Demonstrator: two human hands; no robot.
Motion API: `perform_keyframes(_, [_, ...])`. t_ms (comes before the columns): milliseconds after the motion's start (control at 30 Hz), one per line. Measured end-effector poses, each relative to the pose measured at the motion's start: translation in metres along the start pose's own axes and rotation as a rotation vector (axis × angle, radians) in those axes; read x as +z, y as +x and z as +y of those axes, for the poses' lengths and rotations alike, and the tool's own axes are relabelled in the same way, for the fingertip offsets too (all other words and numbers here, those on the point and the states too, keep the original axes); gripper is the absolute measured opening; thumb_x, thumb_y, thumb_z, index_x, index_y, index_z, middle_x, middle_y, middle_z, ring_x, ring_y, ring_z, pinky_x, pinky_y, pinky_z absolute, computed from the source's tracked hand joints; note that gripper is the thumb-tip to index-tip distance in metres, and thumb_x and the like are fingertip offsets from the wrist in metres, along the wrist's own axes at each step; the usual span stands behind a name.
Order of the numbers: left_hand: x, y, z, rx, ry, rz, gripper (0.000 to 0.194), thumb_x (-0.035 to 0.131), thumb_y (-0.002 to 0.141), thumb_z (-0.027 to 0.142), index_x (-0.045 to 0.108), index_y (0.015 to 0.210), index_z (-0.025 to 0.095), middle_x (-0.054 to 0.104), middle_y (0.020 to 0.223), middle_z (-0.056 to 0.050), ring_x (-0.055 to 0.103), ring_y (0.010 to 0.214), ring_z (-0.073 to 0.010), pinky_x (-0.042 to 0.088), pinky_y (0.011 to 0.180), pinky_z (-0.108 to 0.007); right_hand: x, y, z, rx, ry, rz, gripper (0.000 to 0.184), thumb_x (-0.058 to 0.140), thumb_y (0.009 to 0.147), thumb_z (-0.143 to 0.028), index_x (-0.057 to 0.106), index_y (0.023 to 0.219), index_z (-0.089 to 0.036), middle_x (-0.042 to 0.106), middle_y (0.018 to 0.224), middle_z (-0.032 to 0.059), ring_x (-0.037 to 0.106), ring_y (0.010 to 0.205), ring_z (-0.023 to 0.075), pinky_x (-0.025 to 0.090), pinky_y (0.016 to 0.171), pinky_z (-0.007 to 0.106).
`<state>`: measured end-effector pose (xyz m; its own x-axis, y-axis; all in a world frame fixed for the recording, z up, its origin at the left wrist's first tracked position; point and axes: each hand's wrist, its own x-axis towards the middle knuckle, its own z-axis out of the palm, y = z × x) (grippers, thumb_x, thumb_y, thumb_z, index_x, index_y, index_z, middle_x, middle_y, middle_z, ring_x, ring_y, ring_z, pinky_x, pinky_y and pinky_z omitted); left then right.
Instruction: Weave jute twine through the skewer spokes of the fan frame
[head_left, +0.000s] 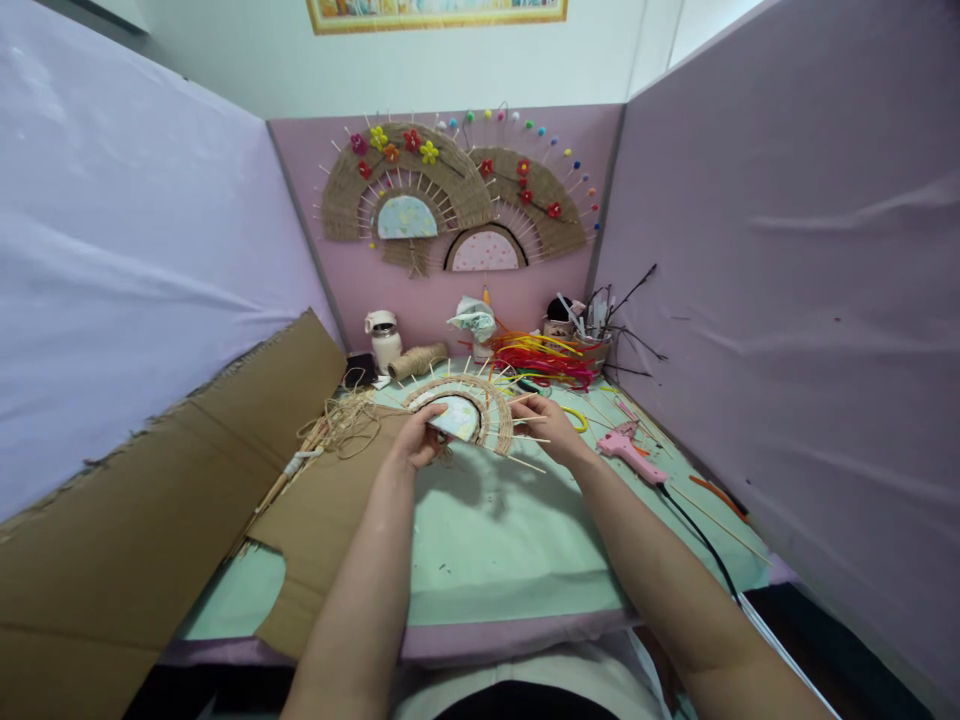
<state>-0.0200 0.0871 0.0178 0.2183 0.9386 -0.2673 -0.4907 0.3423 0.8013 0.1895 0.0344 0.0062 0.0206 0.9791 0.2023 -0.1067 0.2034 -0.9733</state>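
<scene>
A half-round woven fan (499, 420) is held up over the green tabletop, with thin pale sticks fanning out from its twine band. Its middle is a half-disc covered in pale blue patterned fabric. My left hand (421, 437) grips the flat lower left edge, thumb on top of the fabric. At the right side of the fan, the fingers of my right hand (547, 425) are bent around the stick ends and twine; what exactly they pinch is partly hidden. Behind the fan lies a roll of twine (418, 360). Loose twine (349, 425) is tangled to the left.
Cardboard sheets (330, 530) cover the left side. A pink glue gun (634, 455) with a black cord lies at right. Red and yellow pipe cleaners (540, 358), a white bottle (385, 342) and a pot of twigs (596, 345) stand behind. Two decorated fans (405, 150) hang on the back panel.
</scene>
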Motion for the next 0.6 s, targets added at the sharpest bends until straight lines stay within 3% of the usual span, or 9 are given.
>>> perform_keyframes(267, [0.002,-0.002,0.0,-0.038,0.081,-0.049,0.012,0.064,0.068,0.014,0.061,0.08,0.013,0.065,0.06,-0.002,0.059,0.049,-0.0114,0.046,0.044,-0.02,0.015,-0.005,-0.003,0.138,0.421,-0.019,0.016,0.068,0.065,-0.024,0.054,0.07,-0.019,0.068,0.073,0.0015,0.065,0.065,0.0162,0.049,0.061,0.029])
perform_keyframes(400, [0.003,0.0,-0.003,-0.029,0.135,-0.041,0.016,0.066,0.069,0.02,0.061,0.083,0.015,0.066,0.065,-0.003,0.06,0.052,-0.0118,0.047,0.047,-0.021,0.013,-0.003,-0.004,0.139,0.504,-0.041,0.012,0.067,0.066,-0.019,0.055,0.067,-0.019,0.068,0.069,-0.0007,0.064,0.063,0.0139,0.05,0.06,0.026])
perform_keyframes(600, [0.002,0.01,-0.012,0.038,0.227,0.039,0.028,0.071,0.065,0.032,0.061,0.085,0.016,0.063,0.063,0.0,0.054,0.047,-0.0089,0.041,0.044,-0.02,0.008,0.0,0.002,0.222,0.549,-0.191,0.013,0.062,0.072,-0.02,0.063,0.085,-0.019,0.07,0.081,0.0016,0.065,0.071,0.0143,0.051,0.07,0.028])
